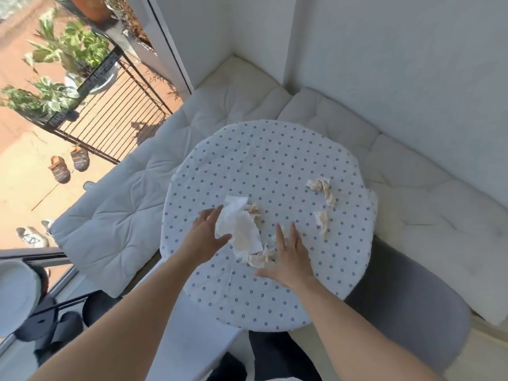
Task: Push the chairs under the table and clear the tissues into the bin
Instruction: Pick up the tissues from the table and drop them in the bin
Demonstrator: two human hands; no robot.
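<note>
Now both hands point(247, 243) flank tissues point(242, 232) — open.

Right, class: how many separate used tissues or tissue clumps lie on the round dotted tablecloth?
4: large white crumpled tissue pile between both hands; small beige scrap touching its far edge; twisted beige tissue far right; small beige tissue nearer. Hands may hide more.

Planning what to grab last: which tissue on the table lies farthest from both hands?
The long crumpled tissue near the table's far right edge. The big tissue sits between the left hand and right hand.
</note>
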